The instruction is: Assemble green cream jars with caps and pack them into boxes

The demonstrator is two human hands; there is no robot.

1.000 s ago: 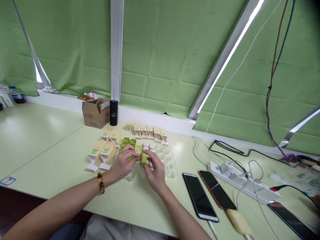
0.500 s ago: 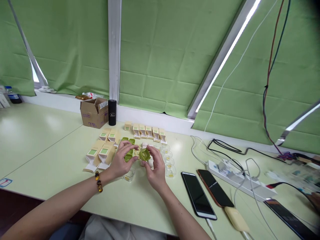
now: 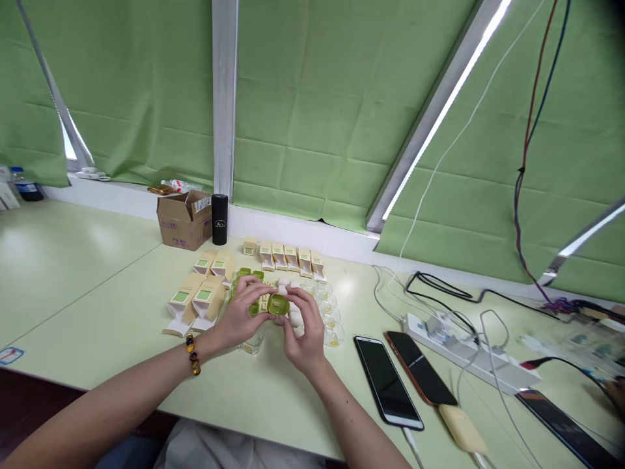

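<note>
Both my hands meet over the pale green table (image 3: 122, 312), just above a cluster of small parts. My right hand (image 3: 305, 326) pinches a small green cap (image 3: 278, 303) at its fingertips. My left hand (image 3: 244, 309), with a bead bracelet on the wrist, has its fingers curled against the same green cap from the left. Under the hands lie more green caps (image 3: 247, 273), small white pieces (image 3: 294, 318) and clear little jars (image 3: 332, 322). A clear jar (image 3: 252, 343) sits just below my left hand.
Tan cartons (image 3: 195, 299) lie left of the hands, and a row of small upright boxes (image 3: 288, 257) stands behind. A cardboard box (image 3: 183, 221) and black cylinder (image 3: 219, 219) sit by the window sill. Two phones (image 3: 390, 381), a power strip (image 3: 469, 355) and cables lie right.
The green cap has been turned between my fingers, showing its hollow side and then turning over. Both hands stayed in place above the parts.
</note>
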